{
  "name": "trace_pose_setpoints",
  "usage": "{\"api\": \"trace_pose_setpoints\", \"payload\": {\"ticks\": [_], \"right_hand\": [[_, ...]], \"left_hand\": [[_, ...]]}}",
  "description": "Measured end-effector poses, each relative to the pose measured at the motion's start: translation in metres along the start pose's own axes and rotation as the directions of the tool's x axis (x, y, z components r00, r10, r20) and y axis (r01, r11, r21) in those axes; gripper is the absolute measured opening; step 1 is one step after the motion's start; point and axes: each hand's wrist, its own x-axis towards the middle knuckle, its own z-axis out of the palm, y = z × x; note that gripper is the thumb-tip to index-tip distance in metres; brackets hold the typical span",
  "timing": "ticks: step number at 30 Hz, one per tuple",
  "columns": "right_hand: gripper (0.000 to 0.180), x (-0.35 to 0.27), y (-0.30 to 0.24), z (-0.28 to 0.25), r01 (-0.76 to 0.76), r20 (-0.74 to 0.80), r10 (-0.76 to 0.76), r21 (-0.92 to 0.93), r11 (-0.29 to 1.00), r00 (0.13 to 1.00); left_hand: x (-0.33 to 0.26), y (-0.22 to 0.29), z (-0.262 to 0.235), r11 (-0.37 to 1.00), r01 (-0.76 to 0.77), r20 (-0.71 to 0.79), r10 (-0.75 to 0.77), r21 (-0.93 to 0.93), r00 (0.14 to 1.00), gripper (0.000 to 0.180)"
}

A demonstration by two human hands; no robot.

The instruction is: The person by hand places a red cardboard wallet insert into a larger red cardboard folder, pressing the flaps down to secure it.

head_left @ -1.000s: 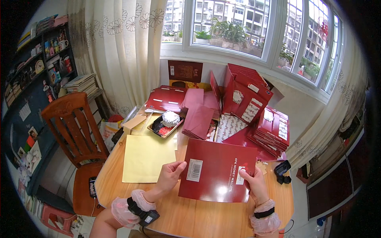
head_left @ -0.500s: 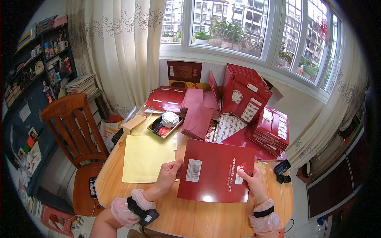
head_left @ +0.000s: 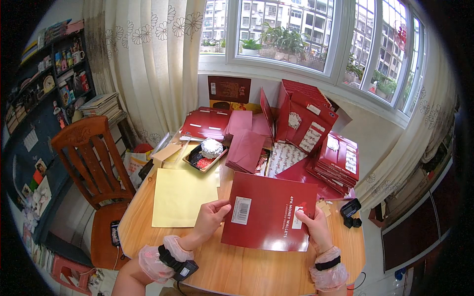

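A flat dark-red card sleeve (head_left: 266,197) with a white barcode label is held up above the near part of the table. My right hand (head_left: 317,231) grips its right side, thumb on the front face over a small white patch and fingers behind. At the opposite edge, my left hand (head_left: 211,218) is closed in a pinch, thumb and index fingertips against the sleeve's left edge. Its other fingers are curled. Beyond the sleeve lie red envelopes (head_left: 245,150). A stack of similar red printed packs (head_left: 338,160) stands to the right.
Left of the sleeve, yellow sheets (head_left: 180,197) lie on the wooden table (head_left: 143,217). Behind them sits a black tray (head_left: 191,162) with a white roll of stickers. A large red box (head_left: 303,113) stands at the back. Near the right edge is a small black device (head_left: 350,209).
My left hand's fingers have shifted slightly along the sleeve's left edge, and the thumb has moved a little. The sleeve and my right hand have hardly moved.
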Motion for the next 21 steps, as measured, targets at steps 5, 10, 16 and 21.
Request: {"api": "trace_pose_setpoints", "payload": {"ticks": [5, 10, 16, 21], "right_hand": [[0.034, 0.001, 0.003, -0.002, -0.002, 0.012, 0.003, -0.011, 1.000, 1.000], [0.033, -0.002, -0.004, 0.004, -0.035, -0.009, 0.035, -0.036, 0.999, 0.999], [0.032, -0.002, 0.000, 0.001, -0.037, -0.015, 0.036, -0.068, 0.997, 0.999], [0.032, -0.001, 0.001, 0.002, -0.044, 0.017, 0.044, -0.019, 0.999, 0.999]], "left_hand": [[0.001, 0.000, 0.002, 1.000, 0.002, -0.031, -0.003, -0.015, 1.000, 0.032], [0.002, -0.005, -0.001, 0.999, -0.046, -0.040, 0.046, -0.006, 0.998, 0.031], [0.004, -0.006, -0.003, 0.998, -0.039, -0.018, 0.040, 0.046, 0.999, 0.032], [0.004, -0.006, -0.004, 0.999, 0.018, -0.038, -0.019, -0.039, 0.999, 0.031]]}}
